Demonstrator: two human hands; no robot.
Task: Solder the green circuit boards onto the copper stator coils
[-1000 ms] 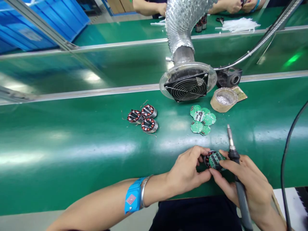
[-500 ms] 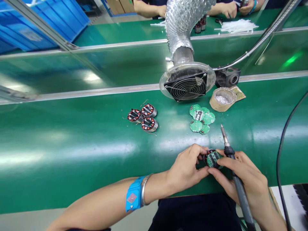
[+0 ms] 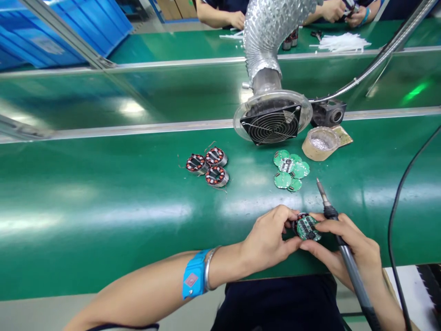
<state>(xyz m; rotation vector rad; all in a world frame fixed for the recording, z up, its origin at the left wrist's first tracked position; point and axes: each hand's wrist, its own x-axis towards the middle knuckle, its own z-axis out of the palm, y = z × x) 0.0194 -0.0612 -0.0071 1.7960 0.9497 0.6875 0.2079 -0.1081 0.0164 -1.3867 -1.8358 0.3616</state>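
My left hand (image 3: 270, 236) is closed on the rim of a motor stator (image 3: 295, 225), mostly hidden behind a round green circuit board (image 3: 306, 228) with dark components. My right hand (image 3: 360, 250) has a soldering iron (image 3: 352, 271) lying through it, its bare tip pointing up and away from the board. The thumb and fingertips of that hand touch the board's right and lower edges. Several more round green boards (image 3: 283, 180) lie just beyond the hands. Farther left stand three stators (image 3: 217, 176) with orange windings and loose wire ends.
A fume extractor fan (image 3: 272, 125) hangs from a silver duct over the bench. Right of it are a tan cup (image 3: 317, 149) with silvery contents and a black iron holder (image 3: 329, 113). A black cable (image 3: 392, 220) runs down the right side. Across the bench, other people's hands (image 3: 332, 10) work.
My right fingers have drawn slightly off the circuit board, so more of its face shows. Both hands still hold the same things. The whole view has shifted slightly.
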